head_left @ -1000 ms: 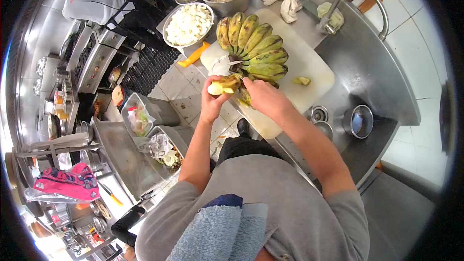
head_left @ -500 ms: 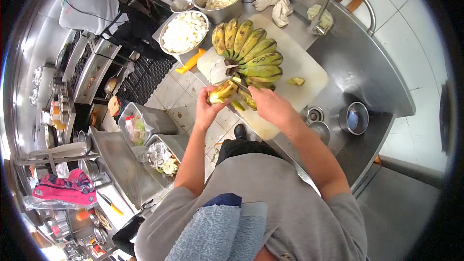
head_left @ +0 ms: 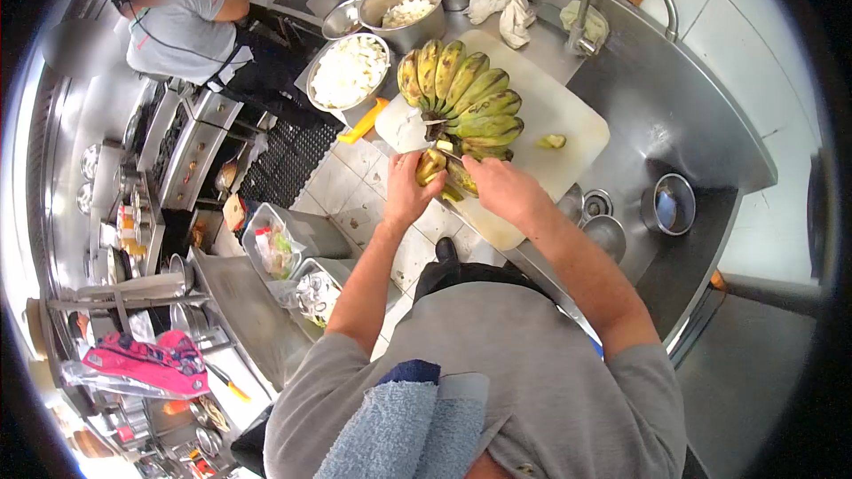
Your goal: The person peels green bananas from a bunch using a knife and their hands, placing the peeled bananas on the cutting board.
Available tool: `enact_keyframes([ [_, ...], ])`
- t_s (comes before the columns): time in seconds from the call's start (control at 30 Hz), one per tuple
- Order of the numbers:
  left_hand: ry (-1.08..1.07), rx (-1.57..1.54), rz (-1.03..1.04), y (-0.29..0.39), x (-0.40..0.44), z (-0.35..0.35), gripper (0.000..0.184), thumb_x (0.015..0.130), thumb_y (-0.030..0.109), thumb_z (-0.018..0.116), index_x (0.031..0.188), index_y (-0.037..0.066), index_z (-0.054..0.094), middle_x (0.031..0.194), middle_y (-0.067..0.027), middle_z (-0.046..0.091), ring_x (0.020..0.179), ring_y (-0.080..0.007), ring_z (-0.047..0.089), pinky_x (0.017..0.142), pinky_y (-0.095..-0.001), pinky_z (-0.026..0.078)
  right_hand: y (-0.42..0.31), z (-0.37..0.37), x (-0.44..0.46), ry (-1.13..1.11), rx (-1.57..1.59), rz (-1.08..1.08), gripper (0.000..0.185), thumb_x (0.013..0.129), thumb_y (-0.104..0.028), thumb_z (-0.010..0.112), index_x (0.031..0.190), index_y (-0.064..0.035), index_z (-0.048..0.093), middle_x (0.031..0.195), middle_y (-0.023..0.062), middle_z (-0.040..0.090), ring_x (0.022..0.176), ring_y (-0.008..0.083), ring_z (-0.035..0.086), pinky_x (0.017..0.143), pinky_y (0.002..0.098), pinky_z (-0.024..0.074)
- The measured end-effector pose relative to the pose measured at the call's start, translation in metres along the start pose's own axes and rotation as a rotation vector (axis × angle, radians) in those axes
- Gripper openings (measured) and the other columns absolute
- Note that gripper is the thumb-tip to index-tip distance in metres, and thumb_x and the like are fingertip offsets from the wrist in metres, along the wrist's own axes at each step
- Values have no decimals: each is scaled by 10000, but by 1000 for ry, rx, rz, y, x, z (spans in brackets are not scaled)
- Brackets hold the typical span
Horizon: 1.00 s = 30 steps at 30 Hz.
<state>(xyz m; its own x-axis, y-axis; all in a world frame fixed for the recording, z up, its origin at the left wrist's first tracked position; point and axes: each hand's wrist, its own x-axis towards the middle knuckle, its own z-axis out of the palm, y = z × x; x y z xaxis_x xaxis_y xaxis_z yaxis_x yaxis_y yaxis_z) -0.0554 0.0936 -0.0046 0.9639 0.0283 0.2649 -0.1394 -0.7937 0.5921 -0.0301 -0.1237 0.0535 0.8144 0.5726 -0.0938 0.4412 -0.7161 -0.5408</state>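
My left hand [head_left: 413, 186] is wrapped around a loose plantain [head_left: 431, 165] at the near left edge of the white cutting board [head_left: 572, 129]. My right hand [head_left: 501, 188] grips a knife [head_left: 454, 156], whose handle is hidden in the fist; its blade points left toward the plantain. Just beyond both hands lies a large bunch of green-yellow plantains [head_left: 466, 93] with dark-spotted skins. Another plantain [head_left: 461, 177] shows partly between my hands. A small cut plantain piece [head_left: 552, 141] rests on the board to the right.
Left of the board are an orange handle [head_left: 364, 121] and a bowl of pale chopped pieces [head_left: 349, 73]. A metal pot [head_left: 402, 13] stands behind. The sink has a faucet [head_left: 581, 40] and small pot [head_left: 669, 204]. Bins [head_left: 288, 239] sit lower left; another person [head_left: 186, 40] works beyond.
My left hand has turned and closed further over the plantain, bringing it nearer the right hand. The peeled patch seen earlier is now mostly covered. The whole view has shifted slightly.
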Motion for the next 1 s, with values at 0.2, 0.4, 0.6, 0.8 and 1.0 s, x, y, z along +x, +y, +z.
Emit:
enact_keyframes([
  [0.2,85,-133,59,-18,-5,13,478,723,257,774,1072,-18,597,1011,-191,610,1011,-382,511,919,-463,433,-18,-14,-3,-114,-1,123,449,883,-37,497,1331,-46,525,1030,221,662,1003,382,650,809,493,541],
  [0.4,65,-565,-100,-23,-6,11,424,809,196,735,1137,-20,574,1002,-119,607,952,-249,574,863,-360,466,-28,-2,-6,-40,65,214,382,932,-94,515,1307,-30,544,1023,214,669,1005,388,637,810,496,523],
  [0.6,57,-1041,-203,-25,2,-6,352,934,122,572,1256,-16,537,1114,-61,615,1002,-141,565,886,-285,458,-27,14,-1,38,145,252,364,954,-125,524,1301,-17,550,1063,226,666,987,409,627,865,491,493],
  [0.8,111,-1354,-216,-25,20,-50,466,916,273,543,1277,-20,514,1164,-94,593,1045,-190,577,936,-318,461,-31,20,-9,131,252,242,339,957,-117,515,1271,2,563,1064,259,652,984,424,617,850,486,477],
  [1.0,13,-1838,-205,-17,44,-112,555,898,521,527,1213,65,558,1154,-98,606,1076,-272,599,959,-462,473,-28,34,-15,259,233,181,362,960,-137,543,1281,29,542,962,225,667,888,373,647,794,438,497],
])
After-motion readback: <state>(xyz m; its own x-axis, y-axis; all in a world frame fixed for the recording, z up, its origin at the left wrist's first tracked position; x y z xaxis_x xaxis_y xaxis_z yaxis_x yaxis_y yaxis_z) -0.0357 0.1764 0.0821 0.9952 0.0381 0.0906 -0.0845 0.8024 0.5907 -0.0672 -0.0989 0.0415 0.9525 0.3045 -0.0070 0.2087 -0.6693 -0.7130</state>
